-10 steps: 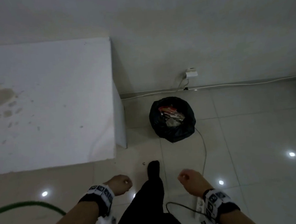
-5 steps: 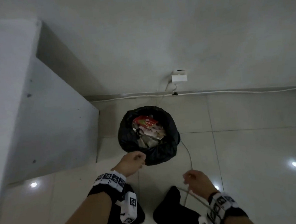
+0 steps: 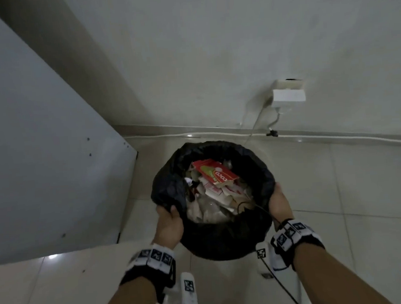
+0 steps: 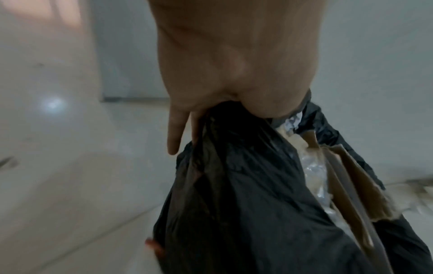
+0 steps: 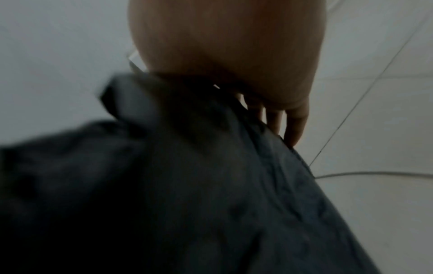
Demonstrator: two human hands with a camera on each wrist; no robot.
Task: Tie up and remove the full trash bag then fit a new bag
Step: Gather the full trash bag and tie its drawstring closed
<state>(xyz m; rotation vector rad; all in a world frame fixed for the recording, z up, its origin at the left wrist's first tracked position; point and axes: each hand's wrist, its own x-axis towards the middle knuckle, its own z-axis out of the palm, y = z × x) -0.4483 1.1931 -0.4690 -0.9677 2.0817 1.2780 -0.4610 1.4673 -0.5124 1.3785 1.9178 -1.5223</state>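
The full bag [image 3: 215, 236] sits untied in its bin on the floor [image 3: 339, 189], left hand [image 3: 170, 221] pinching its rim, right hand [image 3: 279, 204] gripping the opposite rim; tying, removal and refitting remain.

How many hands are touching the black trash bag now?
2. The left hand grips the black trash bag at its left rim; the right hand is at its right rim, fingers outside the plastic.

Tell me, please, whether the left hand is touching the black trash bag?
Touching. The left wrist view shows the left hand pinching a gathered fold of the black trash bag at its rim.
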